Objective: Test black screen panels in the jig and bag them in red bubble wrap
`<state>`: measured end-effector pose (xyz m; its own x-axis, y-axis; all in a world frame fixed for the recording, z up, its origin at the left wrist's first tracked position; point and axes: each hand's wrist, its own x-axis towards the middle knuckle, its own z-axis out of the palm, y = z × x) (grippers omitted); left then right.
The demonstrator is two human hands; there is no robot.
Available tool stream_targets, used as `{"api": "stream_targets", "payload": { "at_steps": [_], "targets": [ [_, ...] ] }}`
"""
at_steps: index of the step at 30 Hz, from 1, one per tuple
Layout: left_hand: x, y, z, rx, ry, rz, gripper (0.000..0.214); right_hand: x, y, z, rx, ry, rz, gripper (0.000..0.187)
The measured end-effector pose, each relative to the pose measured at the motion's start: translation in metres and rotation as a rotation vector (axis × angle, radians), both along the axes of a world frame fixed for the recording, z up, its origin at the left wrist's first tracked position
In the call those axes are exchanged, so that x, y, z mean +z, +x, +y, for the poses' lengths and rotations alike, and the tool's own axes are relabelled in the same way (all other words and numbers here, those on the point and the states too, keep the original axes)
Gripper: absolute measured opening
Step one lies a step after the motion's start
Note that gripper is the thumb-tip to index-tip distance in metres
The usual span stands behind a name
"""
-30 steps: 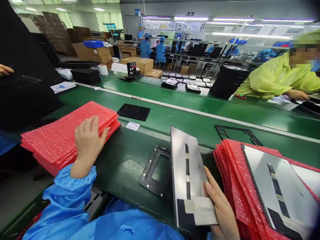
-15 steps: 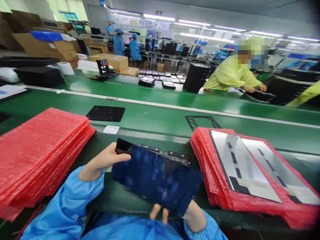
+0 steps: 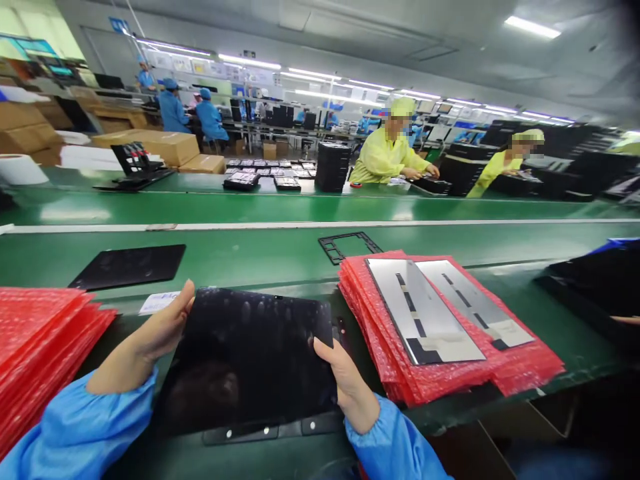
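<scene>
Right hand clamped on screen; left hand at opposite edge (closure hidden); silver back now turned under, likely for positioning.

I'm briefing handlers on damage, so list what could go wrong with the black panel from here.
The left hand and right hand hold the black panel near opposite sides; a slip might drop it onto the black frame showing below, scratching or cracking it.

Its glossy face already shows smudges, and the right thumb lies on it, so more marks seem likely.
</scene>
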<state>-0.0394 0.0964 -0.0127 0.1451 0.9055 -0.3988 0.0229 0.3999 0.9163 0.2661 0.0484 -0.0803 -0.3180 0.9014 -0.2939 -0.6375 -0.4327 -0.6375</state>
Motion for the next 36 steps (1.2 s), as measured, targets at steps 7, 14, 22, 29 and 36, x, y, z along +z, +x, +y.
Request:
{"api": "stream_targets", "payload": {
  "at_steps": [7, 14, 22, 29, 36],
  "targets": [
    [-0.017, 0.074, 0.123, -0.254, 0.291, 0.480, 0.065, -0.009, 0.005, 0.003, -0.093, -0.094, 0.069, 0.040],
    [-0.070, 0.190, 0.236, -0.182, 0.437, 0.838, 0.079, -0.017, 0.012, 0.006, -0.187, -0.165, 0.190, 0.043],
    [-0.093, 0.289, 0.279, -0.057, 0.342, 1.087, 0.102, -0.023, 0.021, 0.009, -0.277, -0.135, 0.191, 0.051],
    [-0.070, 0.259, 0.274, 0.076, 0.284, 1.096, 0.059, -0.013, 0.024, 0.010, -0.276, -0.056, 0.165, 0.049],
    [-0.021, 0.154, 0.246, 0.051, 0.235, 0.747, 0.036, -0.014, 0.022, 0.011, -0.261, -0.074, 0.193, 0.043]
  ]
}}
